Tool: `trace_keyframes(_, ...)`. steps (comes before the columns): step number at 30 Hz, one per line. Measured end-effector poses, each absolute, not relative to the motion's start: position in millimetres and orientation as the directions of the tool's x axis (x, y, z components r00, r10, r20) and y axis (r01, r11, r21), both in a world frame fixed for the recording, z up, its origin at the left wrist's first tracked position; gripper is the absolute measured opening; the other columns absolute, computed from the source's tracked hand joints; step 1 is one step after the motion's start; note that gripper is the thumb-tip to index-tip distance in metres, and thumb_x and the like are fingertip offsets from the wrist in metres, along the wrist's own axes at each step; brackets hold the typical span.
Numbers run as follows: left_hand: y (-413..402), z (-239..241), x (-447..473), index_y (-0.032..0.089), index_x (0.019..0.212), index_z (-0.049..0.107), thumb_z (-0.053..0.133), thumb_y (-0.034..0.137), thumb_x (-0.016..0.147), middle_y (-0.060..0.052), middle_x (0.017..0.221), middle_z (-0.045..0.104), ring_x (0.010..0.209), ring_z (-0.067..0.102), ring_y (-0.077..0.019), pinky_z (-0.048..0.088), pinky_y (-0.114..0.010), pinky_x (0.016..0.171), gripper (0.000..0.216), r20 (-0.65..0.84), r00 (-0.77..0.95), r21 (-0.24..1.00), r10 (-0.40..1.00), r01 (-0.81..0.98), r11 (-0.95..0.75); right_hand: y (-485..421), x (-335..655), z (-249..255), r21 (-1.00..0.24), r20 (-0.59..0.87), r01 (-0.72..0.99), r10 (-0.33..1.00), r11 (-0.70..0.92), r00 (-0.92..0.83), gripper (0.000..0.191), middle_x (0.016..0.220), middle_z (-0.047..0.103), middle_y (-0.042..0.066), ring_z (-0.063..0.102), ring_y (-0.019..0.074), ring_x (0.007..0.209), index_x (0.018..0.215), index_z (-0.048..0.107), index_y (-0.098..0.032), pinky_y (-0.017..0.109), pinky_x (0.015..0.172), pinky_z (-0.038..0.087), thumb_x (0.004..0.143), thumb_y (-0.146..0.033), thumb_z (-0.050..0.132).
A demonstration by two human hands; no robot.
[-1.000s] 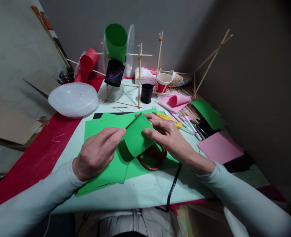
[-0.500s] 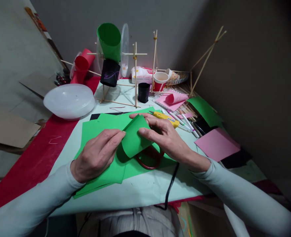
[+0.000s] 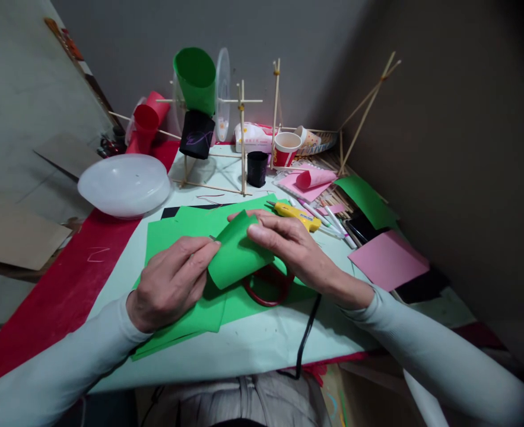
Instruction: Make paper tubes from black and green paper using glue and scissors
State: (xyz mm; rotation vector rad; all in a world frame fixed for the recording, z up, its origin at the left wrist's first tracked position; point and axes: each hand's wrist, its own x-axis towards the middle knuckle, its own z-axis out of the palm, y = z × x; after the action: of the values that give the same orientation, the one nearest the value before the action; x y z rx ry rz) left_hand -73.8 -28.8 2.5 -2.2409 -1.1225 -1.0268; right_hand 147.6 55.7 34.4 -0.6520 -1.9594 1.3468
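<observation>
A piece of green paper (image 3: 239,256), bent into a curve, is held between my two hands above the table. My right hand (image 3: 291,240) grips it from the right, thumb on top and fingers behind. On its left edge, my left hand (image 3: 172,279) is closed in a pinch; a small greyish tip shows by its fingertips, too small to name. Underneath lie several flat green sheets (image 3: 164,237). Red scissor-like handles (image 3: 268,303) stick out below the curved paper, partly hidden by it. A yellow glue gun (image 3: 299,216) lies just beyond my right hand.
Behind stands a stick frame (image 3: 243,139) carrying a green paper cup (image 3: 194,80) and a black cup (image 3: 197,134). A clear plastic lid (image 3: 126,184) is at left. Markers (image 3: 333,222), pink paper (image 3: 390,260) and a paper cup (image 3: 287,148) lie right. A black cord (image 3: 308,332) crosses the front edge.
The curved green paper has shifted left and tilted, its left edge lower and its curve a little wider. My right hand has moved slightly left with it.
</observation>
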Motion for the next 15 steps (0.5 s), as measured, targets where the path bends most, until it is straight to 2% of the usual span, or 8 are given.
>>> trace_keyframes(2,-28,3,-75,0.023,0.111,0.07,0.065,0.003,0.088,-0.008,0.097,0.079,0.085,0.077,-0.0206,0.063,-0.029,0.075,0.03,0.803,0.295,0.039,0.518,0.842,-0.539,58,149,32,-0.933,0.273,0.01,0.726,0.359,-0.631,0.045,0.093,0.069,0.004,0.065,0.0236,0.105,0.07,0.061,-0.024,0.036,0.099,0.049,0.103,-0.053,0.05)
trace_keyframes(4,-25,4,-75,0.026,0.104,0.072,0.063,0.005,0.09,-0.003,0.094,0.078,0.084,0.076,-0.0199,0.063,-0.032,0.074,0.027,0.812,0.166,0.173,0.559,0.846,-0.504,61,150,28,-0.93,0.305,-0.016,0.743,0.368,-0.595,0.048,0.091,0.07,0.004,0.066,0.0234,0.108,0.072,0.064,-0.024,0.035,0.101,0.048,0.107,-0.051,0.044)
trace_keyframes(6,-23,6,-76,0.026,0.097,0.072,0.064,0.009,0.09,-0.001,0.09,0.077,0.082,0.075,-0.0199,0.063,-0.036,0.073,0.021,0.8,0.055,0.3,0.597,0.826,-0.478,64,150,26,-0.932,0.312,-0.023,0.77,0.361,-0.556,0.04,0.095,0.071,0.004,0.067,0.0225,0.107,0.078,0.066,-0.024,0.034,0.098,0.05,0.105,-0.049,0.051)
trace_keyframes(8,-21,7,-75,0.026,0.093,0.072,0.066,0.012,0.09,0.0,0.088,0.076,0.08,0.073,-0.0193,0.062,-0.037,0.07,0.015,0.774,-0.011,0.389,0.633,0.797,-0.462,66,149,25,-0.944,0.302,-0.053,0.791,0.325,-0.532,0.024,0.101,0.072,0.003,0.068,0.0196,0.101,0.09,0.065,-0.023,0.031,0.089,0.053,0.099,-0.045,0.066)
trace_keyframes(9,-22,7,-75,0.026,0.092,0.072,0.065,0.013,0.09,0.0,0.087,0.075,0.079,0.073,-0.0188,0.062,-0.038,0.069,0.014,0.758,-0.024,0.419,0.652,0.785,-0.457,67,148,25,-0.951,0.294,-0.077,0.795,0.3,-0.531,0.022,0.104,0.072,0.003,0.068,0.0182,0.099,0.095,0.064,-0.022,0.03,0.087,0.054,0.095,-0.043,0.072)
trace_keyframes(12,-23,7,-72,0.027,0.091,0.072,0.063,0.014,0.09,0.003,0.087,0.075,0.08,0.072,-0.0168,0.062,-0.038,0.071,0.017,0.705,-0.047,0.505,0.708,0.734,-0.454,67,146,25,-0.957,0.287,-0.136,0.786,0.256,-0.548,0.034,0.108,0.071,0.004,0.069,0.0175,0.103,0.104,0.062,-0.022,0.028,0.09,0.056,0.087,-0.044,0.081)
trace_keyframes(15,-25,6,-71,0.027,0.093,0.073,0.06,0.013,0.089,0.006,0.089,0.074,0.082,0.071,-0.0147,0.06,-0.036,0.074,0.019,0.671,-0.021,0.54,0.742,0.7,-0.468,66,145,26,-0.957,0.279,-0.097,0.77,0.274,-0.574,0.036,0.109,0.07,0.004,0.07,0.0184,0.103,0.106,0.063,-0.023,0.03,0.089,0.057,0.086,-0.047,0.081)
